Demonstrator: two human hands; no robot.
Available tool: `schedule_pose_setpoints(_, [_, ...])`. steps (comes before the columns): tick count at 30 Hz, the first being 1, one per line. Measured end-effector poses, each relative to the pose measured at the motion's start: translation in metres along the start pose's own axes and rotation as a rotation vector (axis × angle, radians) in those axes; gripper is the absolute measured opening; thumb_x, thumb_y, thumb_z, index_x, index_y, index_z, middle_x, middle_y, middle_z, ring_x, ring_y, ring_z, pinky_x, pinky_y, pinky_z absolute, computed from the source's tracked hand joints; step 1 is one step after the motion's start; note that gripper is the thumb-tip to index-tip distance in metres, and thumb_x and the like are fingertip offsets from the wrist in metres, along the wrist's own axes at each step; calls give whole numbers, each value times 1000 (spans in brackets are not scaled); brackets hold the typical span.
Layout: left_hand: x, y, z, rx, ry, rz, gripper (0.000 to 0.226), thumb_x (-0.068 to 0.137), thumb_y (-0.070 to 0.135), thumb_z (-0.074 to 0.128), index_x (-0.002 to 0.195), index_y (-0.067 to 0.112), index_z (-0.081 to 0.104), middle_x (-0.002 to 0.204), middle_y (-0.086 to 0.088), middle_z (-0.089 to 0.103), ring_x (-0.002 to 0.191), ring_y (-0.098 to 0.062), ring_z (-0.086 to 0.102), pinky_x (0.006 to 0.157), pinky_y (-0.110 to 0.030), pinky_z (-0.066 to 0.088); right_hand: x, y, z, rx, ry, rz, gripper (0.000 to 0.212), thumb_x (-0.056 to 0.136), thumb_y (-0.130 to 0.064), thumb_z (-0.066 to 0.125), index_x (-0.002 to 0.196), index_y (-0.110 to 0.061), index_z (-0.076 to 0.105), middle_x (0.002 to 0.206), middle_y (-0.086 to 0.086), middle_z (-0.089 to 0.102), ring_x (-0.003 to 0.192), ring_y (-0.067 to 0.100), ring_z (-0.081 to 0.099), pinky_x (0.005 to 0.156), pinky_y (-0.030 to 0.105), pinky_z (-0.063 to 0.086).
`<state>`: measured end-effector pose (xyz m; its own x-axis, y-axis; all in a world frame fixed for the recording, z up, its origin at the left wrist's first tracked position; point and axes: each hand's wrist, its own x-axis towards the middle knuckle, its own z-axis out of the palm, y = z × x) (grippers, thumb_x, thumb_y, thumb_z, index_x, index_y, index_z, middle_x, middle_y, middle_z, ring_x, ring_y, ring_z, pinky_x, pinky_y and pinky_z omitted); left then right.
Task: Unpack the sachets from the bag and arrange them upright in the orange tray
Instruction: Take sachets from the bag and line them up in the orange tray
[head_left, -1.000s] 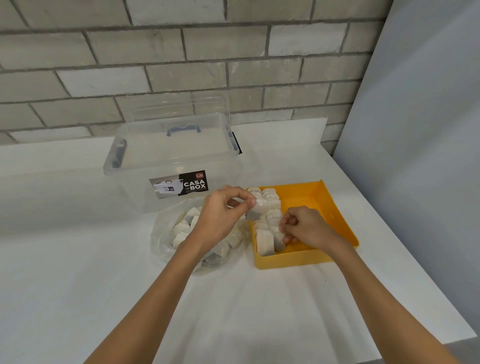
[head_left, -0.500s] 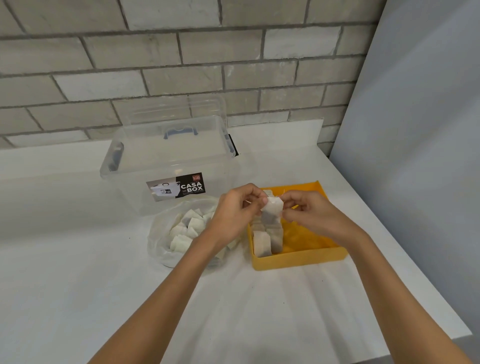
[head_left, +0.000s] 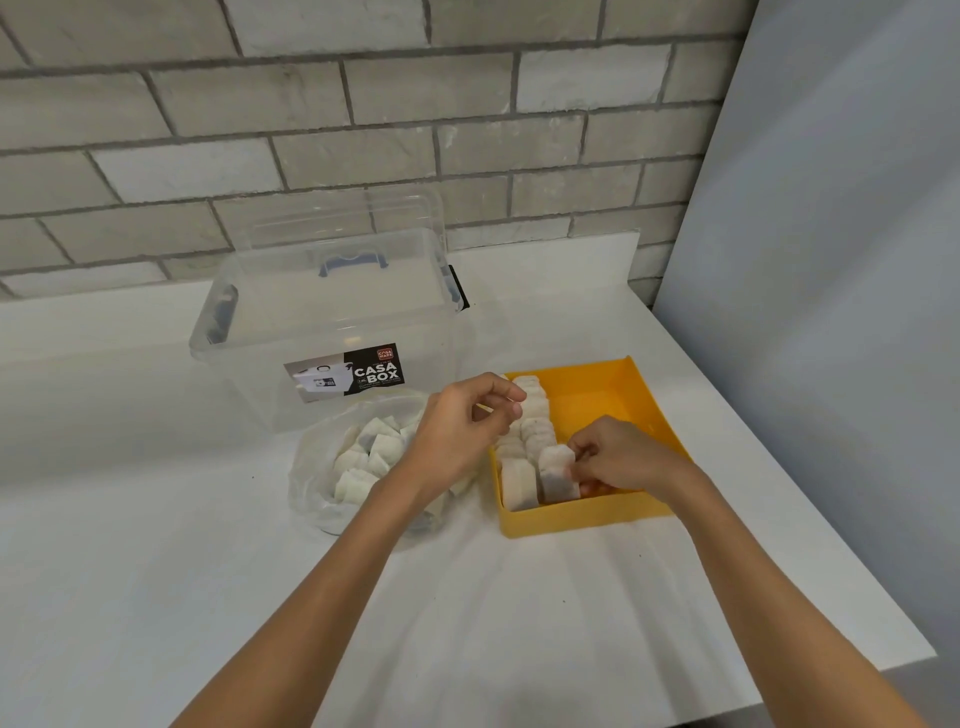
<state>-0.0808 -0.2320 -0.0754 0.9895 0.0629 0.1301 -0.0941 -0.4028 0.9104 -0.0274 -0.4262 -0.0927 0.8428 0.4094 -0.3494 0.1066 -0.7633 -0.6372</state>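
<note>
White counter: the sachet, aloft in both hands earlier, now stands in the orange tray, pinched by fingertips of the right hand; left of them the left hand curls loosely, empty, near the "CASA BOX" box.

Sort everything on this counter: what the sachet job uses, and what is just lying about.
In use: plastic bag of loose sachets; orange tray; standing sachets; held sachet, pinched by the right hand; left hand.
Lying about: clear storage box; its lid behind.
</note>
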Motion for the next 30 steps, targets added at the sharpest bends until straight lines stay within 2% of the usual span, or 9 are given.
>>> schedule_pose_setpoints(4, [-3,0,-2,-8,8,-21,18,87,4,61,92,18,70,87,-3,71,77,-25,65,76,-33,54,3,-1,9,-39,-6,8,40,79,2,65,51,-16,42,52,-1,52,68,24,68,59,28,47])
schedule_pose_setpoints(6, [-5,0,-3,-19,12,-32,19,87,3,60,91,19,70,86,-2,71,75,-22,65,75,-30,53,3,-3,11,-51,-16,10,38,78,-1,68,53,-16,44,54,-2,52,61,18,60,56,26,42])
schedule_pose_setpoints(10, [-9,-1,-5,-29,25,-52,18,87,2,60,91,17,70,84,2,70,72,-13,63,70,-18,49,2,-3,11,-26,-21,20,6,79,-3,70,82,-5,65,71,7,69,61,11,64,53,17,43])
schedule_pose_setpoints(13, [-12,-3,-8,-28,35,-50,18,87,3,60,91,16,70,85,1,71,72,-12,63,72,-21,51,2,0,8,44,-21,31,15,81,0,68,95,-5,65,78,13,73,65,15,69,55,17,51])
schedule_pose_setpoints(17, [-12,-7,-15,-15,53,-50,21,87,2,59,90,20,70,83,2,70,72,-12,64,78,-32,54,1,0,3,93,-7,36,17,83,0,65,97,-9,64,78,14,72,74,24,71,64,27,57])
schedule_pose_setpoints(20, [-13,-10,-23,-21,85,-53,22,87,3,60,89,23,70,84,0,71,73,-16,65,73,-30,54,-2,-3,-4,36,20,12,15,83,-5,67,97,-11,66,83,11,71,77,22,69,70,31,56])
schedule_pose_setpoints(23, [-15,-12,-35,0,111,-73,21,87,3,60,91,21,70,86,-3,71,76,-22,67,66,-26,51,-2,-12,-11,-48,129,-74,12,85,-10,65,96,-13,68,90,3,67,79,11,60,63,19,46])
schedule_pose_setpoints(26, [-17,-17,-51,35,124,-104,20,87,3,61,93,19,71,87,-4,71,79,-23,67,79,-36,55,3,-31,-11,-60,234,-202,11,89,-10,60,95,-14,69,93,-3,66,85,5,58,61,8,40])
schedule_pose_setpoints(30, [-19,-26,-79,133,138,-157,14,87,8,65,93,19,71,86,0,70,79,-20,66,70,-15,51,14,-67,5,-33,231,-371,13,88,-8,61,87,-16,71,88,-5,68,77,-2,58,65,1,41])
